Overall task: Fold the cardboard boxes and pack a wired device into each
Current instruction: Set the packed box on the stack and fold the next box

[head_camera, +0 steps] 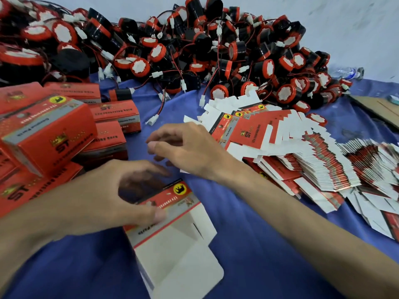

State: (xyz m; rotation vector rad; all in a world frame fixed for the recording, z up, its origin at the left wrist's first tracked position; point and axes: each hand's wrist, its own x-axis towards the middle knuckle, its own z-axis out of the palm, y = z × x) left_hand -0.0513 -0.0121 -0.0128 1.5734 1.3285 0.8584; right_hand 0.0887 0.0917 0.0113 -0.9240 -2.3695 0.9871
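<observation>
Your left fingers (pixel 151 169) curl over the far side of the cardboard box (pixel 179 244). Your thumb (pixel 159 214) presses on its red side, so your left hand (pixel 97 197) pinches the box and stops it sliding. Those fingers are blurry, so I cannot see just where they touch.

The box lies on the blue cloth (pixel 248 234), close to its near edge. Its white flaps are open and point at you, so I think it is not yet folded shut.

Your right hand (pixel 194 152) hangs over the cloth just past the box. Its fingers are apart, a little bent, and hold nothing. It looks free to help fold or to fetch a horn.

The done boxes (pixel 47 134) are stacked by the left edge. The flat boxes (pixel 280 152) fan out on the right side, near that free hand. The heap of wired horns (pixel 194 50) fills the far edge, easy to reach.
</observation>
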